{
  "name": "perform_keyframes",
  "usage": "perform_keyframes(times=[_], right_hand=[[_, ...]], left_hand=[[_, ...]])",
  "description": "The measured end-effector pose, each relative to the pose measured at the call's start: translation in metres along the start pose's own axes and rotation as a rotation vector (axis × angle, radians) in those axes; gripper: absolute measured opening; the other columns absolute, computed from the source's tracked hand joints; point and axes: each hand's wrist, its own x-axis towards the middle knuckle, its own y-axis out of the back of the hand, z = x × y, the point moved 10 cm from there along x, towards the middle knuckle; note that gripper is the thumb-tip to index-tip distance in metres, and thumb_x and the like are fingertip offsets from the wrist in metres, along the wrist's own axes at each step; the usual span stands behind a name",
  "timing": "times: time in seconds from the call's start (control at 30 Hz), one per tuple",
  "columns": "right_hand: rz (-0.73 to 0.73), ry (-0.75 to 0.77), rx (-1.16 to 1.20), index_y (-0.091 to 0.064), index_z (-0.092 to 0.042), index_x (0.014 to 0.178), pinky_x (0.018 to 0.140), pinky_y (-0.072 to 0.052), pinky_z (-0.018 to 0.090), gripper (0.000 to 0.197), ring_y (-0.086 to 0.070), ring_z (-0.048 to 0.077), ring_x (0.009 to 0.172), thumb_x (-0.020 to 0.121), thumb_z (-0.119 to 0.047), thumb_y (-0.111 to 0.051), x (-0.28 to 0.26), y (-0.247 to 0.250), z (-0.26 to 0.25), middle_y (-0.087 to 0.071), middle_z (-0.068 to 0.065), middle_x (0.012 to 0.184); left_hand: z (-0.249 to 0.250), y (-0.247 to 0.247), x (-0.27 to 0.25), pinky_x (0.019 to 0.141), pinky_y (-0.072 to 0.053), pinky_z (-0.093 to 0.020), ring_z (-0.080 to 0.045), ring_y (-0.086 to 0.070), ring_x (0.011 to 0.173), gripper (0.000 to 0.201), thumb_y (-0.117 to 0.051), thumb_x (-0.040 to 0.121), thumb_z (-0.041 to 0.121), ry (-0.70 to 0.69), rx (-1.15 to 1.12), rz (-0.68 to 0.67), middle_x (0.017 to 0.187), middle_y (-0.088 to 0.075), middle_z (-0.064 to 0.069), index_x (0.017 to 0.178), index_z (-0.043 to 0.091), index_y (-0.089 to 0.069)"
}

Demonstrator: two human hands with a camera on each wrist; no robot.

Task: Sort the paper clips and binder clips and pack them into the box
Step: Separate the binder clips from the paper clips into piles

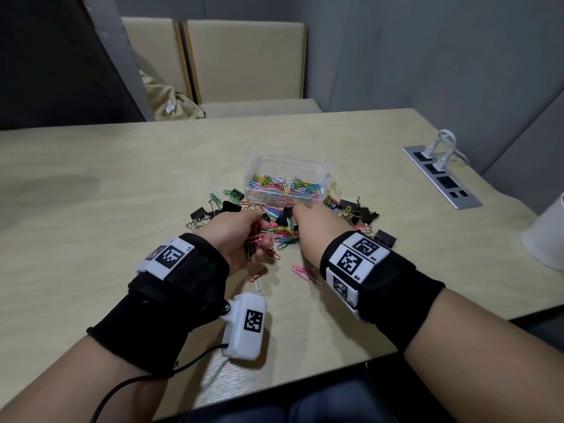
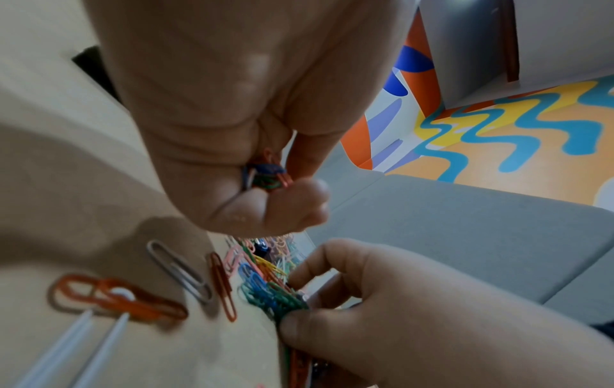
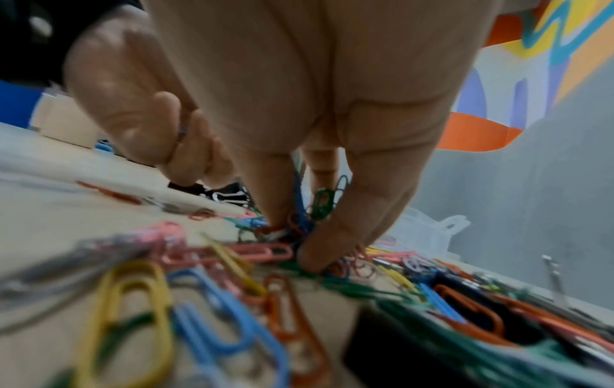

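A clear plastic box (image 1: 285, 175) holding several coloured paper clips stands mid-table. In front of it lies a mixed pile of coloured paper clips (image 1: 282, 232) and black binder clips (image 1: 355, 209). My left hand (image 1: 244, 236) is curled round a bunch of paper clips (image 2: 265, 174), just left of the pile. My right hand (image 1: 305, 221) reaches down into the pile, and its thumb and fingers (image 3: 332, 236) pinch a tangle of green, blue and red paper clips (image 3: 312, 215). The box's lid (image 3: 432, 231) shows behind the right hand.
A power strip (image 1: 442, 175) with white plugs is set into the table at the right. A white cup (image 1: 546, 233) stands near the right edge. Loose paper clips (image 1: 305, 274) lie close to my wrists. Chairs (image 1: 244, 59) stand beyond the far edge.
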Motion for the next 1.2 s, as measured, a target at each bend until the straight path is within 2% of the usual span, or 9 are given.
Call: perform_keyframes(times=[0.1, 0.23, 0.43, 0.63, 0.77, 0.87, 0.97, 1.07, 1.2], right_hand=[[-0.003, -0.040, -0.024, -0.055, -0.008, 0.103, 0.070, -0.040, 0.029, 0.021, -0.060, 0.028, 0.095, 0.090, 0.005, -0.044, 0.003, 0.008, 0.012, -0.057, 0.008, 0.086], [0.004, -0.083, -0.005, -0.066, -0.009, 0.104, 0.080, -0.051, 0.028, 0.019, -0.064, 0.024, 0.096, 0.091, -0.006, -0.053, 0.007, 0.013, 0.028, -0.069, 0.006, 0.102], [0.129, -0.068, 0.474, -0.064, -0.017, 0.080, 0.082, -0.057, 0.037, 0.009, -0.072, 0.021, 0.081, 0.084, -0.010, -0.068, -0.003, 0.052, 0.016, -0.072, 0.002, 0.087], [-0.033, 0.012, 0.319, -0.071, -0.006, 0.107, 0.088, -0.055, 0.037, 0.026, -0.068, 0.027, 0.098, 0.090, -0.016, -0.054, 0.003, 0.041, -0.030, -0.072, 0.013, 0.106], [-0.045, 0.019, 0.340, -0.067, -0.005, 0.115, 0.093, -0.052, 0.036, 0.032, -0.064, 0.028, 0.104, 0.093, -0.008, -0.045, 0.003, 0.043, -0.033, -0.068, 0.014, 0.113], [0.020, -0.027, 0.288, -0.069, -0.008, 0.103, 0.079, -0.053, 0.030, 0.026, -0.064, 0.027, 0.096, 0.092, -0.011, -0.046, 0.005, 0.048, -0.015, -0.069, 0.010, 0.100], [-0.107, -0.057, 0.014, -0.057, -0.010, 0.078, 0.054, -0.040, 0.025, 0.026, -0.055, 0.024, 0.071, 0.095, -0.029, -0.049, 0.006, 0.022, -0.012, -0.053, 0.004, 0.071], [-0.165, -0.071, -0.063, -0.053, -0.012, 0.115, 0.070, -0.041, 0.030, 0.050, -0.059, 0.028, 0.101, 0.085, -0.052, -0.059, 0.009, -0.009, -0.019, -0.052, 0.009, 0.112], [-0.131, 0.007, -0.079, -0.047, -0.015, 0.130, 0.084, -0.047, 0.038, 0.036, -0.055, 0.037, 0.108, 0.095, -0.026, -0.047, 0.015, -0.018, -0.033, -0.040, 0.016, 0.127]], left_hand=[[-0.001, 0.000, 0.001, 0.037, -0.036, -0.014, -0.012, -0.042, 0.039, 0.033, -0.037, 0.101, 0.032, 0.004, -0.003, -0.005, 0.055, -0.049, -0.003, 0.075, 0.015, -0.048], [-0.002, 0.002, 0.002, 0.039, -0.036, -0.014, -0.013, -0.042, 0.045, 0.032, -0.037, 0.101, 0.031, 0.009, 0.005, -0.002, 0.058, -0.050, -0.003, 0.076, 0.015, -0.049], [-0.005, -0.006, 0.007, 0.045, -0.046, -0.019, -0.016, -0.049, 0.053, 0.049, -0.032, 0.099, 0.052, 0.045, -0.065, -0.033, 0.064, -0.054, -0.008, 0.086, 0.010, -0.053], [-0.001, -0.025, 0.011, 0.050, -0.054, -0.025, -0.018, -0.052, 0.059, 0.037, -0.040, 0.099, 0.044, 0.070, -0.332, -0.117, 0.075, -0.055, -0.008, 0.107, 0.011, -0.055], [-0.002, -0.015, 0.011, 0.042, -0.044, -0.015, -0.013, -0.049, 0.048, 0.024, -0.042, 0.100, 0.028, 0.064, -0.235, -0.071, 0.064, -0.054, -0.005, 0.086, 0.013, -0.054], [-0.003, -0.005, 0.011, 0.038, -0.041, -0.013, -0.013, -0.046, 0.038, 0.034, -0.036, 0.100, 0.025, 0.066, -0.170, -0.048, 0.052, -0.050, -0.002, 0.069, 0.016, -0.046], [0.003, 0.008, 0.010, 0.032, -0.039, -0.015, -0.014, -0.044, 0.030, 0.033, -0.035, 0.100, 0.022, 0.038, -0.179, -0.007, 0.052, -0.049, -0.004, 0.069, 0.015, -0.045], [0.007, 0.016, 0.010, 0.031, -0.037, -0.015, -0.015, -0.042, 0.030, 0.034, -0.034, 0.101, 0.024, 0.009, -0.138, 0.024, 0.050, -0.049, -0.005, 0.070, 0.013, -0.045], [0.010, 0.021, 0.012, 0.033, -0.035, -0.012, -0.012, -0.042, 0.029, 0.040, -0.033, 0.102, 0.028, -0.010, -0.110, 0.056, 0.045, -0.050, -0.002, 0.066, 0.016, -0.046]])
